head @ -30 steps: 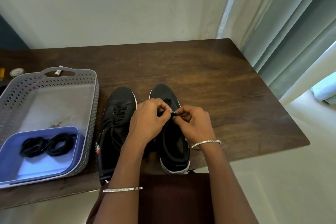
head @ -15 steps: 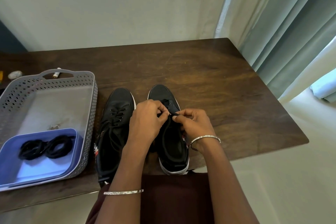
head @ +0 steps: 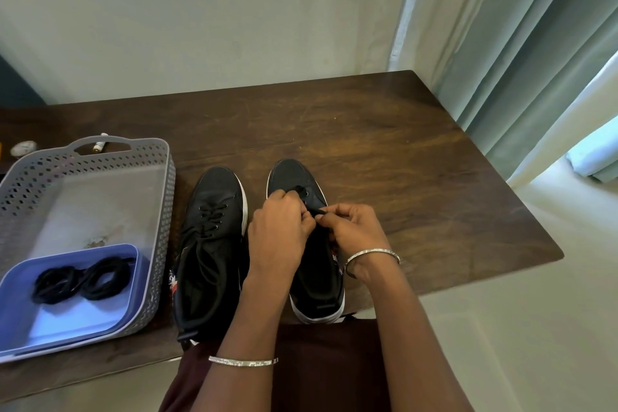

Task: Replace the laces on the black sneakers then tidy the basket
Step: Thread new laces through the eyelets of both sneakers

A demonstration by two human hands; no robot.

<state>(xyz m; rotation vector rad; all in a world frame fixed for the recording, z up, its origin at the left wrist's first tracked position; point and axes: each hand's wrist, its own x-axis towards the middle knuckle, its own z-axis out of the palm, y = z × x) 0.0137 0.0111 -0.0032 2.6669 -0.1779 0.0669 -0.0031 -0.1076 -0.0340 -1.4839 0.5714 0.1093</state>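
Two black sneakers stand side by side near the table's front edge, toes pointing away. The left sneaker (head: 210,244) has its black lace threaded. Over the right sneaker (head: 294,177) both my hands work at the eyelets. My left hand (head: 279,234) and my right hand (head: 354,231) each pinch the black lace (head: 319,211) between fingertips, close together. Most of the right sneaker's tongue is hidden by my hands. Two coiled black laces (head: 80,283) lie in a blue tray (head: 50,321) inside the grey basket (head: 164,211).
The grey perforated basket sits at the left of the dark wooden table (head: 384,150). Behind it lie a small white tube (head: 99,145) and a pale pebble-like object (head: 22,148). A wall stands behind, and curtains (head: 535,43) hang at the right.
My hands stay over the right sneaker, still pinching the lace; the fingers have shifted slightly. The camera view has drifted a little.
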